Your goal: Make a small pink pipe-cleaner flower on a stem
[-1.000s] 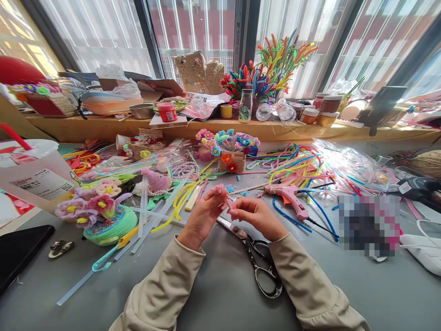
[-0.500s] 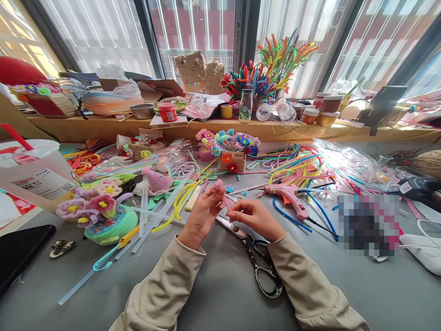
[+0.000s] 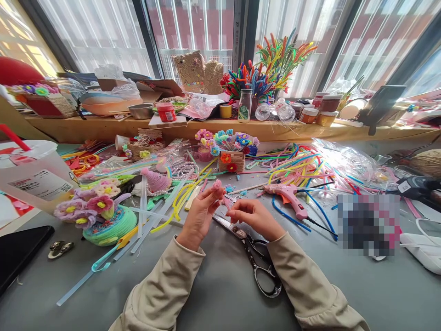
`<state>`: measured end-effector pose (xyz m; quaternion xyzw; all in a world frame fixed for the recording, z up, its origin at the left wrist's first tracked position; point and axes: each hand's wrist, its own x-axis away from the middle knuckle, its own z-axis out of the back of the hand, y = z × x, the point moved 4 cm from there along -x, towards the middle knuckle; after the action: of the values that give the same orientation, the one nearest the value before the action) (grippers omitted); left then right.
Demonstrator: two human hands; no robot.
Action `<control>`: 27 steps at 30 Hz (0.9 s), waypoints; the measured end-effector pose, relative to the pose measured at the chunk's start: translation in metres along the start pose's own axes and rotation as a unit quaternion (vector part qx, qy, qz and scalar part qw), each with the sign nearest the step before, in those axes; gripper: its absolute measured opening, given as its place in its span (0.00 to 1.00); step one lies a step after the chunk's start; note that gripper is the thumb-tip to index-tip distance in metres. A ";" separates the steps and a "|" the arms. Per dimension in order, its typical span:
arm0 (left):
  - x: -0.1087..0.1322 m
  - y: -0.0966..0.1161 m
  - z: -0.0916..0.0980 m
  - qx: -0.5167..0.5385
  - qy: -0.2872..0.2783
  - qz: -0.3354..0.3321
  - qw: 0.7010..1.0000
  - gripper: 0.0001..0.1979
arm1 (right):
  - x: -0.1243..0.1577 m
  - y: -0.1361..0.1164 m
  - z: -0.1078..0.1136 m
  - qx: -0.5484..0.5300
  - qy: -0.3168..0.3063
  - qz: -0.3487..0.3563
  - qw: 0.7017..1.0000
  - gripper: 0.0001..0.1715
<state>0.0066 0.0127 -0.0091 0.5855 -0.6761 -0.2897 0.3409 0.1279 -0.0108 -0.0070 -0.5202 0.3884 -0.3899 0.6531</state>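
1. Pink fuzzy bud [image 3: 217, 185] is sitting just above the middle of the grey table [image 3: 223, 299], held up between the person's two hands. Craft bits are lying all over that surface, and none of them is shifting compared with a second ago.
2. The big pieces are staying where they were: the lidded drink cup [image 3: 34, 177] at the far left, the green coiled base [image 3: 110, 227] with its flowers near it, and the pink glue gun [image 3: 287, 196] right of the hands.
3. The scissors [image 3: 257, 257] are lying flat under the right wrist, and nobody is touching them.
4. The left hand [image 3: 199, 217] is pinching the bud between thumb and fingertips. Over the last second the bud has been riding up to the very ends of those fingers, so more of it is showing.
5. The right hand [image 3: 255, 219] is pressing thumb and forefinger together on the thin pink stem [image 3: 225, 201] just below the bud, and its fingertips are sitting slightly lower than before.
6. To me that means the handling is creeping from the head down onto the stem, by tiny degrees.
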 end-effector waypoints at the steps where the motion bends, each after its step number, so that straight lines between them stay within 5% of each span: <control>1: -0.001 0.000 0.001 -0.007 0.009 -0.004 1.000 0.07 | 0.000 0.000 0.000 0.000 0.001 0.002 1.000 0.10; 10: 0.000 0.004 0.001 -0.075 0.011 -0.028 0.997 0.06 | 0.000 -0.003 0.001 0.028 0.015 0.019 0.999 0.09; 19: 0.002 0.008 -0.001 -0.190 -0.008 -0.132 0.973 0.07 | -0.002 0.005 0.002 0.040 0.028 0.007 0.999 0.10; 27: 0.002 0.006 -0.002 -0.111 -0.016 -0.088 0.990 0.06 | -0.003 0.003 0.002 0.053 0.036 0.003 0.998 0.10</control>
<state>0.0040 0.0118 -0.0029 0.5965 -0.5911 -0.4007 0.3664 0.1292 -0.0070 -0.0096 -0.4694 0.3920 -0.4263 0.6666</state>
